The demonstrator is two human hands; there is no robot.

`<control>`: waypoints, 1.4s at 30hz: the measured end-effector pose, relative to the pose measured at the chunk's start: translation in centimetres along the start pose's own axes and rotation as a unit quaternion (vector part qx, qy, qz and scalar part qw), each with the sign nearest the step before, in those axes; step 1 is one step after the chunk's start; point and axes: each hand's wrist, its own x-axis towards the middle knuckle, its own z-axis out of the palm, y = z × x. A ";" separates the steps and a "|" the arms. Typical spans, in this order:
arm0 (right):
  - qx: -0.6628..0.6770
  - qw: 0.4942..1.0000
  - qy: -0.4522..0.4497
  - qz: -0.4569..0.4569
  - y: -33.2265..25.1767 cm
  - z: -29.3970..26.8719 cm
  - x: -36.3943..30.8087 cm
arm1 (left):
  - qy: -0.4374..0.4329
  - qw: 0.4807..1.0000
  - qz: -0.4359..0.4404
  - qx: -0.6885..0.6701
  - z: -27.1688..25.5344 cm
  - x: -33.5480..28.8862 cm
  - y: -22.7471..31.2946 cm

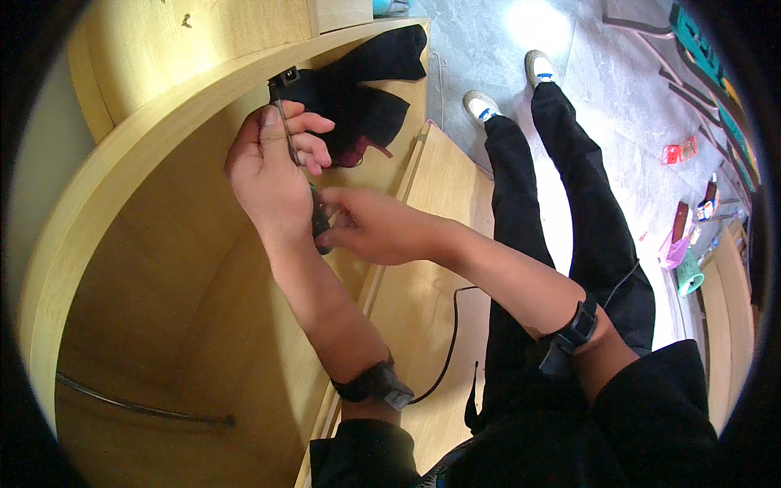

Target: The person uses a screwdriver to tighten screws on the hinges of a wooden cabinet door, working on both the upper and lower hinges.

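Head cam – L fingers [313, 124] curled round thin strip [288, 135], R fingers [333, 198] pinching dk obj [319, 215] – by curved wood cabinet [89, 195].

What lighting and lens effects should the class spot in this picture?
Head view: glare burns out part of the grey floor; head view: the wooden compartment sits in dimmer light; head view: the black cloth shows little detail; head view: black rounds off the corners, and the compartment's rim looks bowed, perhaps partly fisheye distortion.
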 end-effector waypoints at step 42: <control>0.334 0.941 -0.008 0.046 2.6 3.2 0.2 | 0.048 0.997 0.055 -0.026 2.0 1.1 1.2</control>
